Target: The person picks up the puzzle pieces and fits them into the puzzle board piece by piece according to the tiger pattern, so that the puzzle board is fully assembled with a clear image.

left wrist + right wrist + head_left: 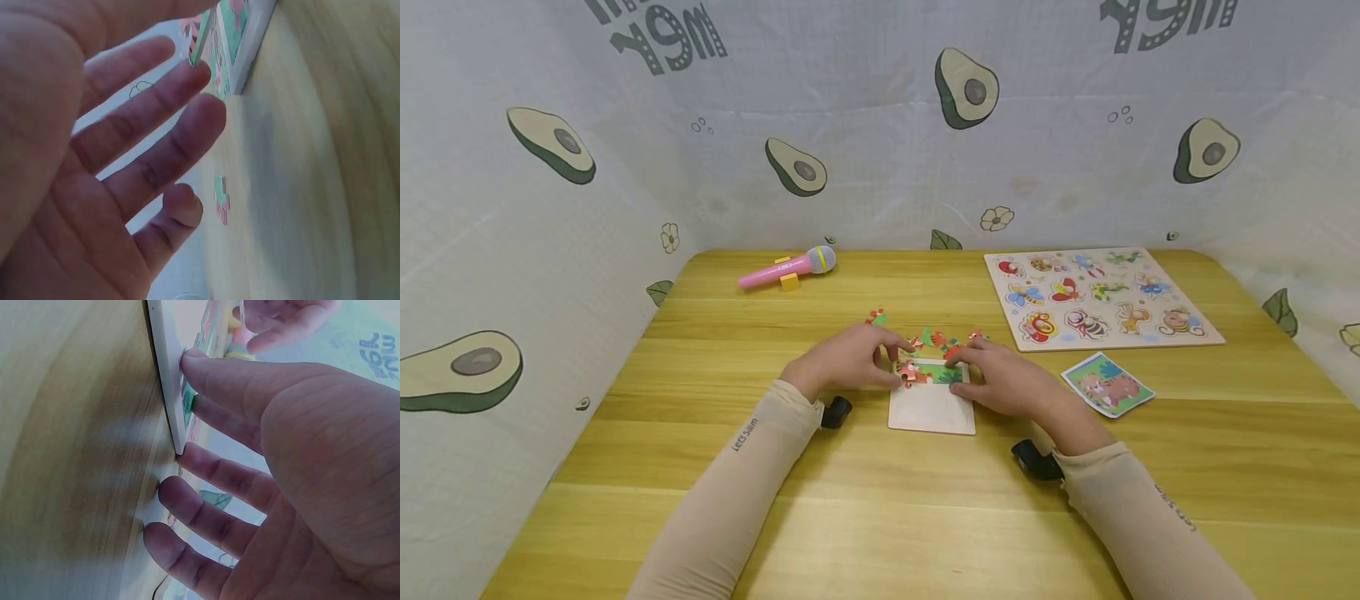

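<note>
Left wrist view shows my left hand pinching a puzzle piece edge-on; only the head view takes in the whole tray, the piece at its upper left. Right wrist view alone reveals the spread lower fingers of my right hand.

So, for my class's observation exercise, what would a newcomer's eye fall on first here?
Probably the two hands mid-table: the left hand pinches a puzzle piece by the small puzzle tray, whose right side the right hand touches. Next might come the pink microphone at the back left and the large picture board at the back right. Behind everything hangs a white curtain printed with big avocados.
</note>
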Demonstrator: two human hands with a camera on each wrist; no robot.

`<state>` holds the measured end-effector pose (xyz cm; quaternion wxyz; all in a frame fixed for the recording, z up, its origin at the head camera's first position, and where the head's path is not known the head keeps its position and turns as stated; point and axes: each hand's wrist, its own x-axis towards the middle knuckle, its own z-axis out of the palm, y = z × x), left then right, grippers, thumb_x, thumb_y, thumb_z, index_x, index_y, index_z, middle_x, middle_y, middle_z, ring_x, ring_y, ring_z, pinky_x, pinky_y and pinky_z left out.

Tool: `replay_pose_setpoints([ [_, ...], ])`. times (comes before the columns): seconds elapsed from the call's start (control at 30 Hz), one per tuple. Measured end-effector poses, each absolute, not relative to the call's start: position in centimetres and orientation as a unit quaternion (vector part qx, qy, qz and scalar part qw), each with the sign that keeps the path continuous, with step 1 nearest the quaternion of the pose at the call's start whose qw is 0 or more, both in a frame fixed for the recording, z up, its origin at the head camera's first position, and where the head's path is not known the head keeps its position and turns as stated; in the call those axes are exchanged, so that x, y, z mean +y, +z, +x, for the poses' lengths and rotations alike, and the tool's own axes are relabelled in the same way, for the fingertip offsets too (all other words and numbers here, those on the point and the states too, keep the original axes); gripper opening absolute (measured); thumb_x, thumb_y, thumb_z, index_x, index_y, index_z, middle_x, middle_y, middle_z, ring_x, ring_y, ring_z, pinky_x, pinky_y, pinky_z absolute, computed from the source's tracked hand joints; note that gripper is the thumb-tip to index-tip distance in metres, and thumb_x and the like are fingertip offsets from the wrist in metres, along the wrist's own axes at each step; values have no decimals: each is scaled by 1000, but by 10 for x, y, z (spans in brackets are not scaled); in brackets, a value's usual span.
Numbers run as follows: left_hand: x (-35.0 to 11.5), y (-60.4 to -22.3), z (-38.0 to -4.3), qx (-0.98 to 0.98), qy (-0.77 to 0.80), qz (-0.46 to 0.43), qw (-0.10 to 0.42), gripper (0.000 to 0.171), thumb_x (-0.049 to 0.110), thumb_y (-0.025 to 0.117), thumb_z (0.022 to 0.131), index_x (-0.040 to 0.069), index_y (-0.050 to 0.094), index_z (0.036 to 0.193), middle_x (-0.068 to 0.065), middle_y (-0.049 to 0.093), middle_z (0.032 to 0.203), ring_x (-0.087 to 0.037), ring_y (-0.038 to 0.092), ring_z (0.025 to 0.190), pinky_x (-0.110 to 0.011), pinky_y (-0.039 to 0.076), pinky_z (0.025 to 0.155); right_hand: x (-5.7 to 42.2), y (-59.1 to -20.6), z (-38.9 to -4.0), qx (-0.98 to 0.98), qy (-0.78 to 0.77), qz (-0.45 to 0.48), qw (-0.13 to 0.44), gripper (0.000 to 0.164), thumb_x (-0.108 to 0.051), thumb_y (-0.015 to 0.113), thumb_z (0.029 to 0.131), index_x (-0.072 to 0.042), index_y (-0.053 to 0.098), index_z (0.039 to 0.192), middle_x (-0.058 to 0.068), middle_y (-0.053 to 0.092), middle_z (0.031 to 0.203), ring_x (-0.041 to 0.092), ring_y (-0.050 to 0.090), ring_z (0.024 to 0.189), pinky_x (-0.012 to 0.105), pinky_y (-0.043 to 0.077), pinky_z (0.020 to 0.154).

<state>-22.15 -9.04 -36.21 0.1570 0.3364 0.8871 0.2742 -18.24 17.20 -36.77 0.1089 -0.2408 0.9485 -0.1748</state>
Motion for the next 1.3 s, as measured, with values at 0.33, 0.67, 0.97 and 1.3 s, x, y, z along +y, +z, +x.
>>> replay_pose_setpoints([
  [0.33,-82,-364,-218,878,240,374,177,31,24,84,84,14,77,113,6,64,105,-11,60,81,-24,50,73,172,-369,-182,949,-174,-239,109,33,-28,72,96,-13,67,125,17,56,128,38,55,117,58,41,101],
  [0.67,-77,-365,-214,880,215,376,195,29,28,86,83,17,79,109,12,66,100,-9,57,88,-24,48,79,173,-370,-182,949,-173,-241,107,33,-27,72,96,-14,67,125,17,56,128,40,54,120,58,40,102],
  [0.97,-77,-364,-212,879,216,383,184,33,29,86,82,16,77,112,11,68,106,-7,58,95,-24,47,86,174,-371,-183,946,-178,-252,101,32,-25,72,95,-12,66,124,14,56,122,35,57,111,55,43,99],
  [1.3,-76,-367,-213,874,213,399,179,28,25,83,86,18,78,113,11,65,104,-8,57,92,-24,48,82,174,-372,-183,946,-179,-251,101,32,-25,72,95,-12,67,124,16,56,124,39,55,119,56,42,101],
])
